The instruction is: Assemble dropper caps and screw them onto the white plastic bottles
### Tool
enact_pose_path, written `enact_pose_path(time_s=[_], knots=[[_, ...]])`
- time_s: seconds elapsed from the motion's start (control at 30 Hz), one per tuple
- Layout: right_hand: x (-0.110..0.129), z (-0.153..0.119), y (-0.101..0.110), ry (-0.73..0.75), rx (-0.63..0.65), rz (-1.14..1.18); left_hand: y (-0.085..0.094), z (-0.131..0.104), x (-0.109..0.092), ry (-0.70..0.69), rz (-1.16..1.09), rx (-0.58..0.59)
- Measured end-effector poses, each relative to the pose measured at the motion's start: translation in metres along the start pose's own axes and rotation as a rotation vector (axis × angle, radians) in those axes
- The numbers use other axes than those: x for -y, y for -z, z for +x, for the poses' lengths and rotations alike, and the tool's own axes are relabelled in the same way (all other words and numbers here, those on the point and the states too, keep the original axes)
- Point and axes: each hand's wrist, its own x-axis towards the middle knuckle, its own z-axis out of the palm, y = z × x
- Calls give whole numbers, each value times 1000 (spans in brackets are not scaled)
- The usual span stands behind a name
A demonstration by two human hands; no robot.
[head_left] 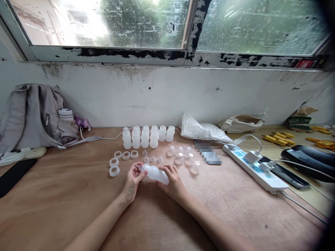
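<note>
My right hand point(171, 179) is closed round the lower part of a translucent white baby bottle point(156, 174), which lies tilted sideways above the table. At the bottle's mouth, the fingers of my left hand point(133, 181) pinch a clear silicone nipple point(140, 168). Whether the nipple is seated on the rim I cannot tell. Just beyond my hands stand several more clear nipples point(152, 159). To the left lie several translucent collar rings point(114, 170). Several clear round caps point(193, 169) are spread to the right. Behind them several white bottles point(145, 137) stand upright in a row.
A power strip point(256, 169) with plugged-in chargers and cables lies at the right, near a dark phone point(288, 174). A grey backpack point(39, 115) sits at the back left, by a black phone point(15, 177). White plastic packaging point(201, 129) rests against the wall.
</note>
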Motion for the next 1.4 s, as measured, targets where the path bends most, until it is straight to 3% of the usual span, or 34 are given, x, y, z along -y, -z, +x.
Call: enact_pose_path(time_s=[0.2, 0.27, 0.43, 0.5, 0.6, 0.7, 0.9, 1.0, 1.17, 1.3, 1.4], knots=[[4, 1, 7, -76, 66, 169, -1, 0, -1, 11, -27, -7], [7, 2, 9, -198, 122, 354, -1, 1, -2, 23, -47, -14], [12, 5, 9, -665, 262, 938, 2, 3, -2, 72, -103, 20], [12, 6, 11, -739, 350, 1167, 3, 4, -2, 75, -119, 23], [10, 6, 15, -729, 419, 1367, 3, 5, -3, 81, -141, 12], [5, 7, 15, -757, 438, 1385, 4, 6, -5, 93, -160, -3], [-2, 11, 11, -976, 608, 1357, 4, 5, -5, 117, -166, 24], [1, 11, 11, -941, 498, 1408, 4, 5, -3, 126, -146, 40], [6, 10, 18, -751, 248, 1417, 4, 4, 0, 115, -120, -21], [5, 13, 23, -668, 205, 1235, 5, 5, 0, 106, -122, -25], [1, 13, 21, -752, 272, 1038, 6, 5, -2, 112, -127, -6]])
